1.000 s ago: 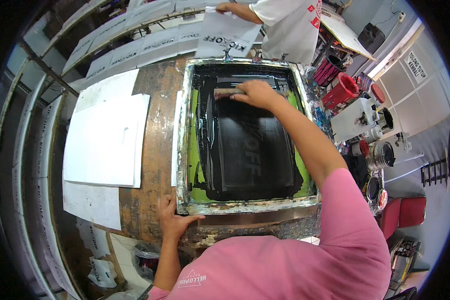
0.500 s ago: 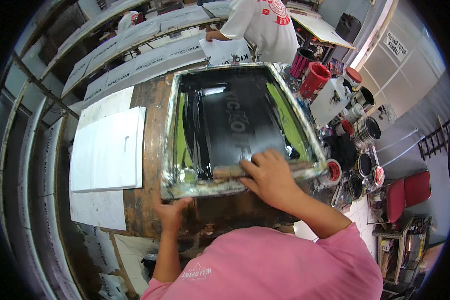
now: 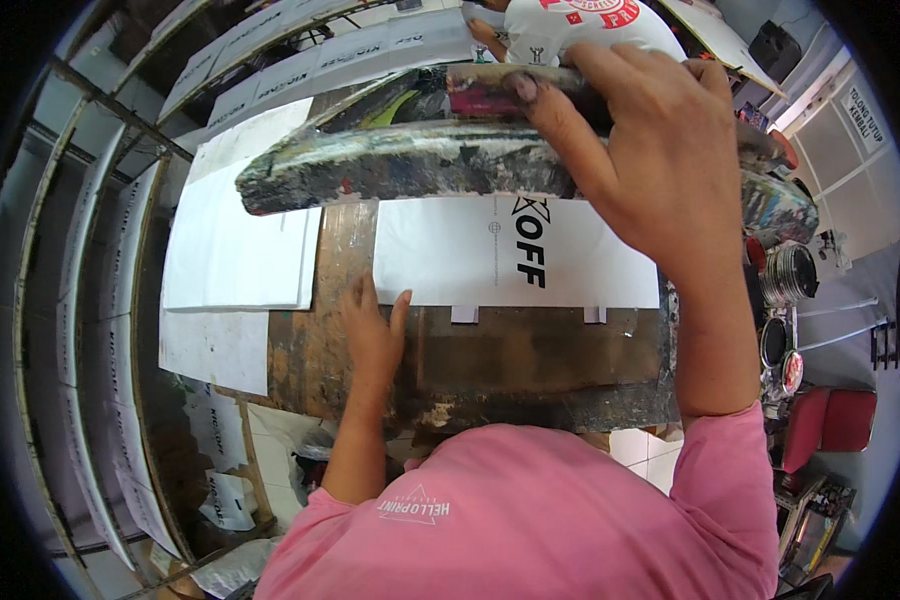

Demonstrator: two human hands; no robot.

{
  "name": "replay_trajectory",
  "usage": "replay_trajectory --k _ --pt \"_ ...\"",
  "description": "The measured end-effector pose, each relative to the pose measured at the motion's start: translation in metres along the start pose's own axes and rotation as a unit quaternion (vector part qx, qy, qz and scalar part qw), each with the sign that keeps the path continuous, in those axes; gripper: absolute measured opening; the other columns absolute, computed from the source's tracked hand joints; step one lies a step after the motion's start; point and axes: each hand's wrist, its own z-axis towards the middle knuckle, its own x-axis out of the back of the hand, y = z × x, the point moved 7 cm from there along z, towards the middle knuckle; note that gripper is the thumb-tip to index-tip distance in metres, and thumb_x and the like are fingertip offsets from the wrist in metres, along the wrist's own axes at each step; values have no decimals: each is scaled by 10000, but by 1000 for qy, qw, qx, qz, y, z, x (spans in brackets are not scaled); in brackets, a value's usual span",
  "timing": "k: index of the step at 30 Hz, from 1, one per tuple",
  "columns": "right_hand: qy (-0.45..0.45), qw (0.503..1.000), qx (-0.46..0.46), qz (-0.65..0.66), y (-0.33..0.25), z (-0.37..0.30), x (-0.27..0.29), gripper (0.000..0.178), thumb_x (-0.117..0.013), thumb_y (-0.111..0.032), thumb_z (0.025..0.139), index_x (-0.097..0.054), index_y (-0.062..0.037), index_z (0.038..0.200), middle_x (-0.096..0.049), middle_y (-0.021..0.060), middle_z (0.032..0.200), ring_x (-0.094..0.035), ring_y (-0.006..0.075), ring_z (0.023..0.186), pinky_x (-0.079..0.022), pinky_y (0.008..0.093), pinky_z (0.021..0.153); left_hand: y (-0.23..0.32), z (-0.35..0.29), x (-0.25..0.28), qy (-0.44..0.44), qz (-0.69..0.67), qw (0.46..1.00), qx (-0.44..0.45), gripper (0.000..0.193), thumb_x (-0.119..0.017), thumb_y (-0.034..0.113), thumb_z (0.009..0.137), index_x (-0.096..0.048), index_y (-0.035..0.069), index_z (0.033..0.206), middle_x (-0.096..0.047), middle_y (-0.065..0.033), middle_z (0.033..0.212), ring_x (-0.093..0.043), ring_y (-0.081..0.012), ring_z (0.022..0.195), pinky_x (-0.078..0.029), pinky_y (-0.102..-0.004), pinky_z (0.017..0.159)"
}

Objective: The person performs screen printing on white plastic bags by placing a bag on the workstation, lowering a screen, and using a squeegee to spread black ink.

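The right hand [image 3: 660,150] is clasped about a tan and pinkish squeegee [image 3: 482,88], its thumb laid on the near face and the other fingers bent over the top; where those fingertips press is hidden. Directly beneath these fingers runs the near bar of a paint-crusted screen frame [image 3: 400,165], tilted up with that edge lifted clear of the surface [image 3: 342,245]. Whether the right fingers also grip the bar cannot be told

The left hand [image 3: 373,335] has its fingers apart, thumb spread away from the index finger, pinching nothing. Its thumb tip reaches over the near left corner of a printed sheet [image 3: 440,250], and the index finger lies just beside the left edge; how firmly they press cannot be told. The sheet lies flat to the right of the left fingers and below the right ones, its black lettering partly showing under the bar. Two small pale tabs [image 3: 464,314] jut from its near edge, right of the left fingers. Left of those fingers sits a white stack [image 3: 240,240]. Beyond the right fingers stands a person in a white shirt [image 3: 595,25], and to their right is a pile of round tins [image 3: 790,272]
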Motion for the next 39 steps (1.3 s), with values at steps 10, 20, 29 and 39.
replay_trajectory --k 10,20,29,39 --pt "24 999 -21 27 1 29 17 502 -672 -472 997 -684 -14 791 -656 114 679 -627 273 648 -455 466 828 -38 -5 -43 29 -142 983 115 285 -733 139 1006 -701 -75 1191 -628 -251 1198 -595 -425 1119 -481 -511 979" --pt "-26 999 2 -31 10 29 3 513 -664 -479 999 -705 7 837 -628 121 685 -626 279 679 -451 481 867 16 16 1 108 -33 993 -22 193 -743 146 1004 -707 -43 1015 -599 -161 1054 -615 -309 933 -509 -440 771" --pt "-9 999 -21 31 1 30 18 467 -681 -431 970 -699 1 796 -688 169 740 -673 346 761 -454 491 906 28 92 35 142 -373 915 63 229 -751 158 1013 -638 -41 1028 -626 -130 1020 -653 -168 879 -588 -322 718" --pt "-4 996 -66 55 4 43 14 468 -708 -405 931 -694 6 708 -659 158 618 -658 315 594 -495 424 612 -132 75 31 153 -471 840 224 279 -775 198 1010 -668 -58 1041 -679 -121 1033 -687 -179 764 -636 -318 733"
